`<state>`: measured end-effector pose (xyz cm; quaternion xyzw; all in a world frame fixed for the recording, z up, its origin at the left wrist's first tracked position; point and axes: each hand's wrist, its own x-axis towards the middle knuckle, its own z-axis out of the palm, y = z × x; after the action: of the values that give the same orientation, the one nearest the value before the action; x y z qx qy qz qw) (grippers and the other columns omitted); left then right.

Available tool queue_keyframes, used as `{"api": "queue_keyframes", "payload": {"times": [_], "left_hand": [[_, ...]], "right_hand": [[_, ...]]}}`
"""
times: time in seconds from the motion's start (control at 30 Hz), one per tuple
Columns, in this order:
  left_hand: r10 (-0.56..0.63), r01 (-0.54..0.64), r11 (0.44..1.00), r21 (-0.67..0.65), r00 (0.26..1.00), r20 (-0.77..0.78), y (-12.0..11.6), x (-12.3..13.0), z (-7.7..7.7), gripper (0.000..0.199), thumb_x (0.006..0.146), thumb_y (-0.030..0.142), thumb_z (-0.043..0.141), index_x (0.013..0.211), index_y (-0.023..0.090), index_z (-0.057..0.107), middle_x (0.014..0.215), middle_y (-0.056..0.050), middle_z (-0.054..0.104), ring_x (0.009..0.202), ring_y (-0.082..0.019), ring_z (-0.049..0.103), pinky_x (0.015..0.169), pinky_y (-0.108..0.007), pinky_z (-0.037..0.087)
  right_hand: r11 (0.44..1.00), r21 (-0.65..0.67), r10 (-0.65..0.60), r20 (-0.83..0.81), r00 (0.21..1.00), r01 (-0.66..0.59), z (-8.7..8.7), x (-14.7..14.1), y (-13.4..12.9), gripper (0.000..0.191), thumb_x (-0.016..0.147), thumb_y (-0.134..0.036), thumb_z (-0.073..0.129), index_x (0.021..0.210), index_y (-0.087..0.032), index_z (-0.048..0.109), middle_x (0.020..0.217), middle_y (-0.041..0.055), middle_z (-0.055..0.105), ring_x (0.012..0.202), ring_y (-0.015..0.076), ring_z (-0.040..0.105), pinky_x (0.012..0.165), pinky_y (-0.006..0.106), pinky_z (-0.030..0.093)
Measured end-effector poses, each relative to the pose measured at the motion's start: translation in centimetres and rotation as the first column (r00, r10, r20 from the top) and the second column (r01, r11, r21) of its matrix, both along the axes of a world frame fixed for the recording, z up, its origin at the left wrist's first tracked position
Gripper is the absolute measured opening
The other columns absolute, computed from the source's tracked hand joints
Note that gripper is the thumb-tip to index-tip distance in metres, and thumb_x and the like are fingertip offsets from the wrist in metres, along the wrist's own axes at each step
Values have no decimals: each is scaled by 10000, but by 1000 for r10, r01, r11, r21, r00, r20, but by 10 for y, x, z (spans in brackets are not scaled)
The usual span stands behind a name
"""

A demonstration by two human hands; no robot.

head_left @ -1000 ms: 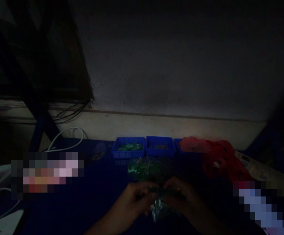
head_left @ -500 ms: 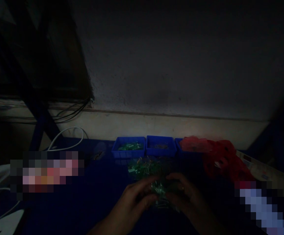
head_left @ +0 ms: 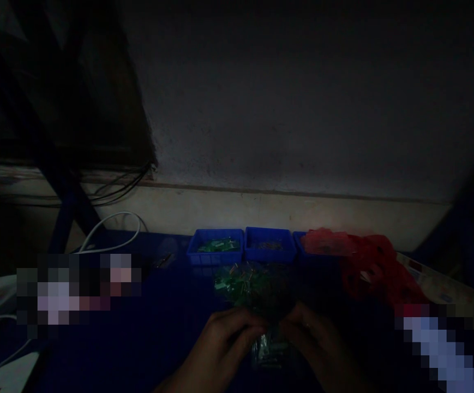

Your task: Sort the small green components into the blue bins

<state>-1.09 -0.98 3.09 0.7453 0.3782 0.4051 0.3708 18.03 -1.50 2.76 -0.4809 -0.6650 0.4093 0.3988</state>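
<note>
So the main thing that's changed is the grip. Half a second ago the hands were spread a bit wider, with the bag bunched up and flashing green between them. Now the fingertips have come in close together at its far edge, and the bag looks flatter, extending back toward the person with slim shiny bits showing inside.

Left hand has thumb and forefinger pinched on that edge. Right hand looks to be pinching the same edge just beside it, though it's really dark over there. My read: the edge is the bit being worked at the moment, with the contents sitting clear of the fingers. Can't tell if it's sealed or open, or whether the bag is touching the counter or held just above it.

Nothing else has really budged. The green pile is just past the hands, with the left bin and middle bin behind it, and the red bags are off to the right.
</note>
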Motion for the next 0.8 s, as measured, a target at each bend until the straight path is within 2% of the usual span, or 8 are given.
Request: {"api": "queue_keyframes", "payload": {"times": [0.13, 0.23, 0.3, 0.4, 0.43, 0.57, 0.67, 0.8], "left_hand": [[30, -29, 996, -80, 1000, 9, 0, 1, 2, 209, 868, 232, 513, 781, 168, 692, 725, -33, 705, 661, -160, 626, 599, -223, 453], [49, -31, 975, -222, 996, 78, 1, 3, 0, 204, 855, 280, 543, 777, 168, 694, 684, -19, 681, 630, -151, 595, 574, -224, 430], [63, 14, 936, -350, 976, 208, 3, 4, -4, 202, 830, 321, 588, 951, 177, 662, 619, 15, 636, 570, -135, 565, 527, -214, 411], [102, 98, 871, -481, 922, 372, 7, 5, -9, 523, 764, 367, 673, 1222, 192, 492, 531, 72, 572, 473, -112, 519, 478, -201, 393], [92, 121, 860, -496, 918, 385, 9, 5, -9, 518, 748, 380, 686, 1192, 179, 510, 518, 73, 566, 455, -107, 509, 472, -202, 393], [7, 162, 864, -478, 943, 332, 12, 5, -8, 268, 754, 399, 660, 726, 138, 607, 516, 42, 547, 444, -88, 487, 467, -199, 390], [12, 141, 881, -452, 948, 319, 11, 6, -6, 259, 763, 383, 644, 675, 148, 582, 531, 44, 531, 463, -90, 482, 476, -202, 399], [52, 87, 895, -437, 954, 297, 7, 7, -3, 276, 768, 387, 627, 640, 157, 544, 524, 43, 520, 473, -97, 473, 484, -209, 391]], "right_hand": [[999, 29, -22, 61, 998, 20, 1, 1, -1, 197, 863, -316, 499, 736, -239, 629, 693, -23, 640, 666, 151, 599, 606, 225, 441], [998, -13, -56, 28, 998, 56, -1, 0, -2, 176, 864, -366, 501, 880, -268, 646, 773, -1, 692, 725, 182, 645, 629, 243, 479], [997, -26, -79, -12, 997, 79, -3, -1, -2, 216, 860, -408, 507, 989, -289, 632, 864, 15, 717, 789, 201, 665, 662, 256, 502], [996, 10, -86, 9, 996, 85, -9, 1, -2, 283, 849, -476, 511, 1033, -299, 634, 960, 38, 720, 852, 219, 667, 726, 279, 511], [996, 17, -92, 33, 995, 92, -11, 2, -2, 302, 845, -496, 509, 1035, -298, 637, 951, 44, 720, 843, 222, 668, 726, 286, 512], [993, 9, -116, 115, 987, 116, -17, 6, -2, 323, 863, -502, 470, 1064, -295, 615, 867, 43, 711, 780, 218, 667, 684, 300, 518], [980, 132, -169, 133, 977, 152, -19, 7, -1, 250, 848, -420, 531, 1049, -282, 589, 866, 35, 693, 793, 211, 658, 699, 291, 513], [908, 374, -283, 209, 936, 191, -18, 7, 3, 68, 800, -306, 613, 841, -254, 599, 666, -5, 592, 601, 173, 597, 595, 263, 492]]}}
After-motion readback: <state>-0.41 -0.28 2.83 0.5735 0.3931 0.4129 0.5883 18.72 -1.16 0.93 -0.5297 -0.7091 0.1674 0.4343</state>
